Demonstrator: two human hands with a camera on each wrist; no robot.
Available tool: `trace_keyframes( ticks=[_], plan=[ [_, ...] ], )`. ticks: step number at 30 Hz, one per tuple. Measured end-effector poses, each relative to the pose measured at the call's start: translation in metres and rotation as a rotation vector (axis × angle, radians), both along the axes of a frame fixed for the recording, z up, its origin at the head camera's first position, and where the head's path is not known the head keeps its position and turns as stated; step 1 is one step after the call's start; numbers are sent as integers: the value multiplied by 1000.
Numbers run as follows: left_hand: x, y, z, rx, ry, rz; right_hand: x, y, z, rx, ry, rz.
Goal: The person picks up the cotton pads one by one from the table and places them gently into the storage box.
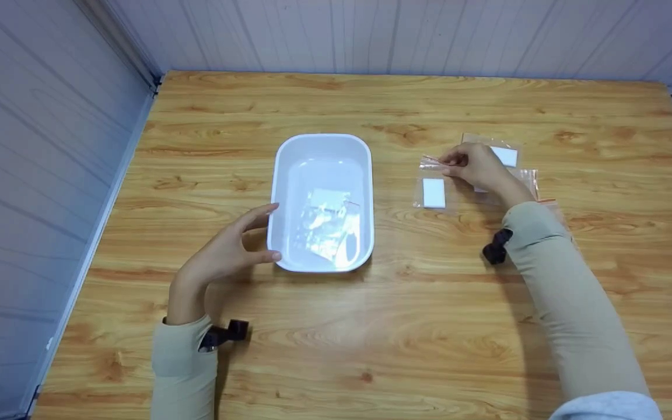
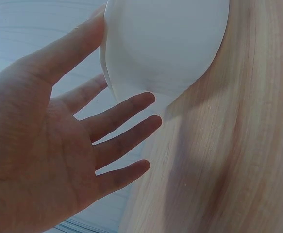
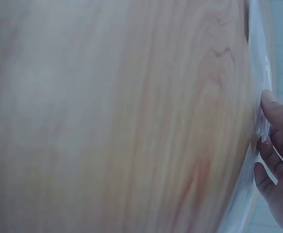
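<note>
My left hand (image 1: 222,248) is at the left side of a white plastic tub (image 1: 321,146). Its thumb and a fingertip touch the rim, while the left wrist view shows the other fingers (image 2: 126,138) spread and fairly straight. Inside the tub lie clear plastic bags (image 1: 327,227), glossy and overlapping. To the right of the tub, my right hand (image 1: 479,169) pinches the top corner of a clear zip bag (image 1: 431,165) with a white rectangular piece (image 1: 434,193) in it. In the right wrist view thin clear plastic (image 3: 263,116) shows at the fingertips.
More zip bags with white pieces, one at the back (image 1: 504,156), lie under and around the right hand. Another bag (image 1: 552,205) is partly hidden by the right wrist. Panelled walls (image 1: 371,35) border the wooden table (image 1: 336,332) at the back and left.
</note>
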State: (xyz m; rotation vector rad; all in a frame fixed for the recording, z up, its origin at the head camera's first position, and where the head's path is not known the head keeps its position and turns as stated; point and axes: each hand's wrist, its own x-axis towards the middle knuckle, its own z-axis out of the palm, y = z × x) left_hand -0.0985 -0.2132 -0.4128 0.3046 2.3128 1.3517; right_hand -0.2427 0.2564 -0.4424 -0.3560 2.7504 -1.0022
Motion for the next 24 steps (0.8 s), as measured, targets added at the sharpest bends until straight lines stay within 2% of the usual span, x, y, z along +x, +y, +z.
trace_keyframes(
  ticks=[16,24],
  plan=[
    [-1,0,-1,-4,0,2,2,-3,6,53,-22,-43],
    [0,0,-1,18,0,3,4,-4,7,29,46,-45]
  ],
)
